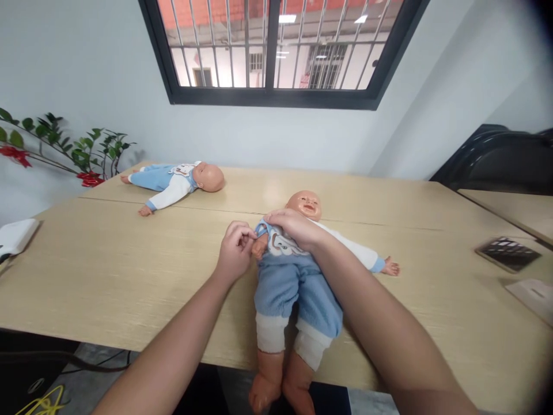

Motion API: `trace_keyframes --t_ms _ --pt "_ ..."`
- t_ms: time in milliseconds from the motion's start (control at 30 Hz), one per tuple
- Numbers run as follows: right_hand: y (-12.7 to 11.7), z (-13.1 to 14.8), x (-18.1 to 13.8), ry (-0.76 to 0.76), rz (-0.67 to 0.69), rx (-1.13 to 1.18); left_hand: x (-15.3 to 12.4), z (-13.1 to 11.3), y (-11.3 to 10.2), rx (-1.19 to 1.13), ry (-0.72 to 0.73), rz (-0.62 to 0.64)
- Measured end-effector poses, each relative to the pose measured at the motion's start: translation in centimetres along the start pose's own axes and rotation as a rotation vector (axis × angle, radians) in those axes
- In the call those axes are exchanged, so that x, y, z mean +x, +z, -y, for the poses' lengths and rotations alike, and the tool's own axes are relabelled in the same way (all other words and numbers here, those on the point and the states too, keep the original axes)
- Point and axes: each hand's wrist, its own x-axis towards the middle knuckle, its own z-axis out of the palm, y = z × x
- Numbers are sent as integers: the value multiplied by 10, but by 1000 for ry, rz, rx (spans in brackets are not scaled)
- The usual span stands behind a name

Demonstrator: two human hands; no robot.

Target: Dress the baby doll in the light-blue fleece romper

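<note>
A baby doll (298, 288) in blue dungarees and a white top lies face up on the wooden table (129, 271), its bare feet hanging over the near edge. My left hand (235, 251) is closed in a pinch on the doll's sleeve at its near arm. Across the doll's upper chest lies my right hand (291, 226), just under the chin, with its fingers curled on the clothing there.
A second doll (177, 181) in the same clothes lies at the table's far left. A potted plant (64, 150) with red flowers stands by the left wall. A white object (15, 236) sits at the left edge. A dark device (505, 252) and a pale card (533, 294) lie on the right.
</note>
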Motion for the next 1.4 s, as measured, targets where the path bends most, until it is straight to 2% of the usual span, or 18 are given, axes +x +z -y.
trace_keyframes --t_ms 100,200,400,533,633,800,967,1133,1300,1400 --pt "-3 0 2 -27 -65 -95 -1 -4 -6 38 90 164" --pt "-3 2 1 -71 -102 -224 -3 -3 -8 105 121 301" --pt "-12 -3 3 -56 -75 -244 -2 1 -7 232 94 250" --pt "-27 -9 8 -3 -130 -265 -1 -4 -10 233 198 192" --pt "-35 -11 9 66 -152 -269 -1 -7 -13 171 277 220" --pt "-40 -13 10 111 -266 -534 -3 -11 -16 62 297 300" --pt "-35 -13 10 103 -295 -751 -4 -16 -16 42 277 302" --pt "-17 2 7 43 -117 -757 -5 -13 -13 39 245 362" --pt "-5 33 22 134 174 -865 -5 -16 -11 61 250 416" --pt "-2 47 40 249 308 -879 -3 -22 -10 64 263 397"
